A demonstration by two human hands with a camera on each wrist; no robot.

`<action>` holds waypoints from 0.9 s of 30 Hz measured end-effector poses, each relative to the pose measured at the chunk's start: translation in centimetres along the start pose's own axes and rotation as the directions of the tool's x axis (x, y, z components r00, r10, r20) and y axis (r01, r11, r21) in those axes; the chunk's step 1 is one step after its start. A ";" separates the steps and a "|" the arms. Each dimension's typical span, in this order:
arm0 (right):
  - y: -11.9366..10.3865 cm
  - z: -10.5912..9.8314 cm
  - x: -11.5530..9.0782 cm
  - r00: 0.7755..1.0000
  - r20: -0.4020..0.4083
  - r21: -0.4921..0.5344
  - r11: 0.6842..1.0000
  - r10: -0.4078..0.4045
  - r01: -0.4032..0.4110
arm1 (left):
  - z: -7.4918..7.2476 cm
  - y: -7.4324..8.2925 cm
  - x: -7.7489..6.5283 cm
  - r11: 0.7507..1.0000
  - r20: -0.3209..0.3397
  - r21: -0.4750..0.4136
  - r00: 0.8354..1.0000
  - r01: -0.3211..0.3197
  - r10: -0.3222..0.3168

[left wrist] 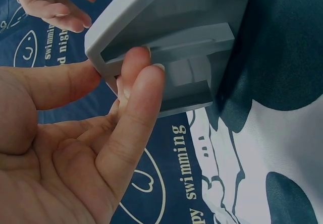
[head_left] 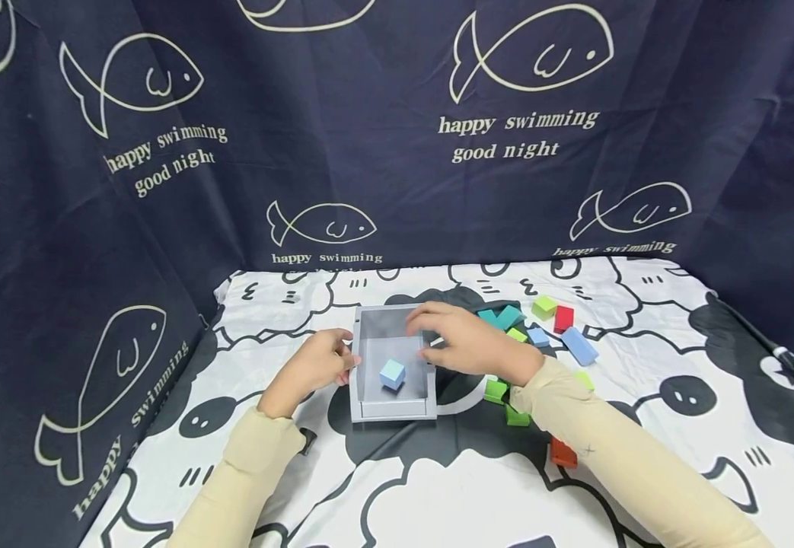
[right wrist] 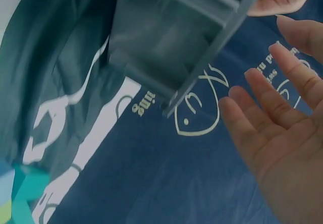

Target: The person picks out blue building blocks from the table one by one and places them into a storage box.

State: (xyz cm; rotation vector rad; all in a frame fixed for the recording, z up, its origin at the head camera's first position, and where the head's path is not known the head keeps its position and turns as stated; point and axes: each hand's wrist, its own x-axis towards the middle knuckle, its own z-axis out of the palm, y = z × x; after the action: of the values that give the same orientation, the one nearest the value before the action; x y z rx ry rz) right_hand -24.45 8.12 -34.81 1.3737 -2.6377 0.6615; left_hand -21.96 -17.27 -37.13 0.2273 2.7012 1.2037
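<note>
A grey open-topped box [head_left: 398, 410] stands on the patterned cloth, with a light blue cube [head_left: 393, 374] inside near its front end. My left hand [head_left: 316, 365] holds the box by its left side; in the left wrist view the thumb meets the rim and fingertips [left wrist: 151, 77] press the ledged outer wall. My right hand [head_left: 468, 340] hovers over the box's right rim, its fingers spread and loosely bent. Nothing is in the right hand, and the right wrist view shows its fingertips [right wrist: 229, 108] apart from the box.
Right of the box lie scattered blocks: teal [head_left: 508, 317], green [head_left: 495, 391], a red one [head_left: 563, 319], a blue one [head_left: 579, 346] and an orange-red one [head_left: 562, 453] partly under the right sleeve. A dark fish-print curtain [head_left: 397, 152] hangs behind. A small black object [head_left: 307, 440] sits by the left sleeve.
</note>
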 end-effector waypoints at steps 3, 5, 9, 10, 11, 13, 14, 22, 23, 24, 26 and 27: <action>0.5 -0.5 -0.5 0.998 -0.025 -0.012 0.999 0.050 -0.050 | -0.1 0.1 0.0 1.000 -0.003 0.004 1.000 -0.005 0.005; 0.8 -0.7 -0.8 0.996 -0.033 -0.021 0.996 0.085 -0.086 | -0.1 0.1 0.0 1.000 -0.002 0.002 1.000 -0.006 0.006; 1.4 -1.0 -1.6 0.986 -0.034 -0.021 0.987 0.161 -0.162 | -0.2 0.2 0.0 1.000 0.000 -0.003 1.000 0.002 -0.002; 1.5 -1.0 -1.7 0.983 -0.036 -0.024 0.983 0.179 -0.180 | -0.2 0.2 0.0 1.000 -0.001 -0.003 1.000 0.002 -0.002; 1.7 -1.0 -1.9 0.981 -0.040 -0.023 0.981 0.192 -0.193 | -0.2 0.1 0.0 1.000 -0.002 -0.002 1.000 0.002 -0.002; 2.1 -1.1 -2.3 0.976 -0.051 -0.026 0.977 0.212 -0.213 | -0.2 0.1 0.0 1.000 -0.003 0.000 1.000 0.001 -0.001; 2.3 -1.1 -2.5 0.974 -0.055 -0.030 0.975 0.218 -0.220 | -0.2 0.0 0.0 1.000 -0.003 0.002 1.000 0.001 0.000; 3.8 -0.7 -3.8 0.970 -0.050 -0.083 0.967 0.239 -0.243 | -0.2 0.0 -0.1 1.000 -0.006 -0.007 1.000 0.008 -0.008; 3.9 -0.6 -4.0 0.970 -0.044 -0.084 0.967 0.238 -0.242 | -0.2 0.0 -0.1 1.000 -0.004 -0.009 1.000 0.007 -0.007; 4.0 -0.6 -4.1 0.969 -0.036 -0.085 0.965 0.244 -0.247 | -0.2 0.0 -0.1 1.000 -0.003 -0.009 1.000 0.006 -0.006; 4.3 -0.6 -4.5 0.965 -0.015 -0.086 0.962 0.260 -0.260 | -0.2 0.0 -0.1 1.000 -0.001 -0.009 1.000 0.002 -0.002; 4.4 -0.7 -4.7 0.964 -0.002 -0.082 0.960 0.267 -0.266 | -0.2 0.0 -0.1 1.000 -0.001 -0.006 1.000 0.003 -0.003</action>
State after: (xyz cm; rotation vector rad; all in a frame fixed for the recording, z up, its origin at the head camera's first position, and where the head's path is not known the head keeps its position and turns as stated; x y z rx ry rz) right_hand -25.27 14.17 -36.97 1.0117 -2.8506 0.5654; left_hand -21.87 -17.43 -37.02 0.2217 2.6969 1.2114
